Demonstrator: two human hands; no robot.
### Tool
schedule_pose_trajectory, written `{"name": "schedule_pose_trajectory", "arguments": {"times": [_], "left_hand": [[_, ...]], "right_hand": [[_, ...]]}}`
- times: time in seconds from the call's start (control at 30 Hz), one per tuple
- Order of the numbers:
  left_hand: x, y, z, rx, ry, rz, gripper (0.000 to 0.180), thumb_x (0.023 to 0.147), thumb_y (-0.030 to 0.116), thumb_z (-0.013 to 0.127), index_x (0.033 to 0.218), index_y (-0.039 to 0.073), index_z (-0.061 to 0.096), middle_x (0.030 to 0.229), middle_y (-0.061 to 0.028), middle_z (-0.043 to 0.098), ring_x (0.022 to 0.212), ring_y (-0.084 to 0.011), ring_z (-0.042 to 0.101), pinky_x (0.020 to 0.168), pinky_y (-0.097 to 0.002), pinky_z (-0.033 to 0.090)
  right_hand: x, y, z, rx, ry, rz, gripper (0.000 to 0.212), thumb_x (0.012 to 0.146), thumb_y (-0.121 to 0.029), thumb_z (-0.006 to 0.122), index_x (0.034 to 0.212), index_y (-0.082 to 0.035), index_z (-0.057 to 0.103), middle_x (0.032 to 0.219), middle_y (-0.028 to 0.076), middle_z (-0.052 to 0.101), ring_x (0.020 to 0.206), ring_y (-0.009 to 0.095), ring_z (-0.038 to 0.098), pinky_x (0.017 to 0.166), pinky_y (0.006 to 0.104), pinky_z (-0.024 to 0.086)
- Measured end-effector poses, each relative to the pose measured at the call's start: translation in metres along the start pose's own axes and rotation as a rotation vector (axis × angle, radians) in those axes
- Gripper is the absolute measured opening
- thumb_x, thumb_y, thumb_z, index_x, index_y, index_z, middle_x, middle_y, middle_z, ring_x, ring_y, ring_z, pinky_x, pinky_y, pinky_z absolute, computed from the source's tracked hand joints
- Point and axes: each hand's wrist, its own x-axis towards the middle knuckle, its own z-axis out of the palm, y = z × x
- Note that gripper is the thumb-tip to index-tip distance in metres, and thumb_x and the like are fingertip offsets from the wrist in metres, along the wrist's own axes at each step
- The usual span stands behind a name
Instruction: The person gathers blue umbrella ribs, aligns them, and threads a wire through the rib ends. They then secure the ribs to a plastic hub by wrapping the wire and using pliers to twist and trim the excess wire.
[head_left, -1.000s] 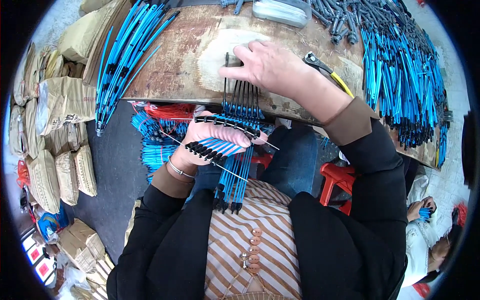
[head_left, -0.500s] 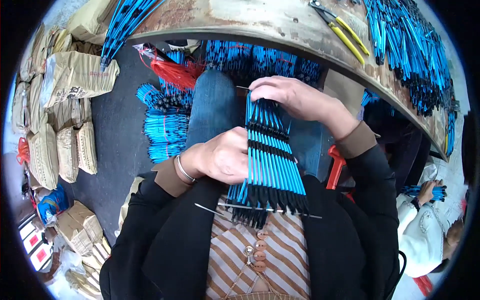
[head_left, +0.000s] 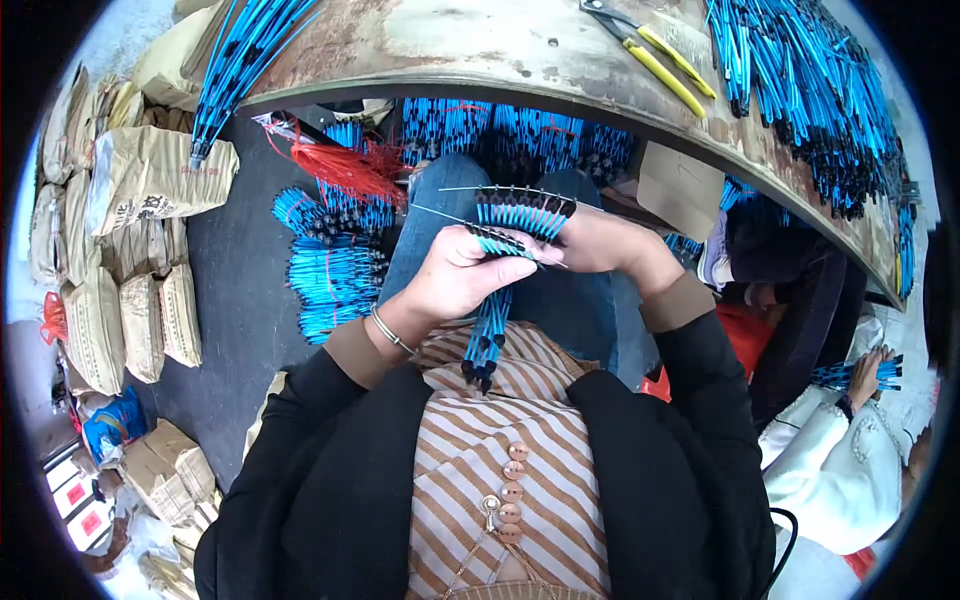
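Note:
Above my lap, both hands hold a bundle of thin blue sticks with black ends (head_left: 522, 214), strung side by side on thin metal rods. A rod (head_left: 460, 189) sticks out to the left past the upper row of ends. My left hand (head_left: 448, 288) is closed on the lower row, its thumb laid along the ends. At the right, my right hand (head_left: 605, 240) is closed round the bundle, with most of its fingers hidden behind it. More sticks (head_left: 490, 335) of the bundle hang down below my hands toward my striped top.
Ahead stands a worn wooden table (head_left: 470, 45), with yellow-handled pliers (head_left: 665, 65) and a heap of blue sticks (head_left: 815, 100) on it. Tied stick bundles (head_left: 330, 275) and red string (head_left: 345, 170) lie below. Sacks (head_left: 95, 325) line the left. A co-worker's hand (head_left: 868, 375) holds sticks at right.
The strung sticks have tipped from spread out across my front to end-on, their row of ends now upward. My left hand has moved up to the ends; my right hand has shifted lower.

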Motion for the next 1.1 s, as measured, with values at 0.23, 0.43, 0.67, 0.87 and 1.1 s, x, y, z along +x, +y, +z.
{"name": "schedule_pose_trajectory", "arguments": {"times": [0.23, 0.43, 0.67, 0.87, 1.1], "left_hand": [[0.025, 0.015, 0.018, 0.025, 0.124, -0.133, 0.016, 0.082, -0.005, 0.058, 0.096, -0.001, 0.063, 0.091, -0.008, 0.067, 0.081, -0.0151, 0.064, 0.076, -0.0223, 0.05], [0.021, 0.026, 0.014, 0.093, 0.098, -0.157, 0.027, 0.081, -0.005, 0.059, 0.107, 0.0, 0.059, 0.094, -0.0084, 0.065, 0.078, -0.0139, 0.06, 0.076, -0.022, 0.049], [0.006, 0.022, 0.004, 0.073, 0.266, 0.069, 0.032, 0.081, -0.005, 0.058, 0.112, 0.0, 0.056, 0.096, -0.008, 0.062, 0.08, -0.0131, 0.057, 0.075, -0.0217, 0.046], [0.023, 0.029, -0.018, 0.398, 0.258, 0.137, 0.038, 0.08, -0.004, 0.059, 0.118, 0.001, 0.053, 0.098, -0.0073, 0.06, 0.081, -0.0117, 0.053, 0.074, -0.0215, 0.043], [0.03, 0.044, -0.024, 0.32, 0.202, 0.018, 0.027, 0.082, -0.001, 0.058, 0.109, 0.0, 0.06, 0.095, -0.0071, 0.06, 0.078, -0.0112, 0.051, 0.072, -0.0216, 0.041]], "right_hand": [[-0.013, -0.036, 0.021, 0.329, 0.643, -0.077, 0.056, 0.07, -0.004, 0.069, 0.12, -0.002, 0.045, 0.096, 0.013, 0.064, 0.081, 0.024, 0.063, 0.07, 0.0311, 0.049], [0.015, -0.041, 0.048, 0.208, 1.12, -0.099, 0.063, 0.067, -0.007, 0.075, 0.121, 0.001, 0.043, 0.096, 0.014, 0.064, 0.073, 0.021, 0.064, 0.061, 0.0279, 0.051], [0.021, -0.045, 0.051, 0.068, 1.203, -0.075, 0.06, 0.067, -0.007, 0.076, 0.117, 0.004, 0.045, 0.088, 0.013, 0.065, 0.068, 0.022, 0.064, 0.057, 0.0286, 0.05], [0.029, -0.051, 0.057, -0.024, 1.179, -0.147, 0.048, 0.071, -0.007, 0.074, 0.109, 0.003, 0.048, 0.081, 0.012, 0.065, 0.062, 0.023, 0.063, 0.053, 0.0299, 0.049], [0.036, -0.048, 0.051, 0.048, 1.154, -0.116, 0.036, 0.074, -0.005, 0.07, 0.103, 0.002, 0.05, 0.079, 0.012, 0.065, 0.058, 0.023, 0.061, 0.051, 0.0309, 0.048]]}}
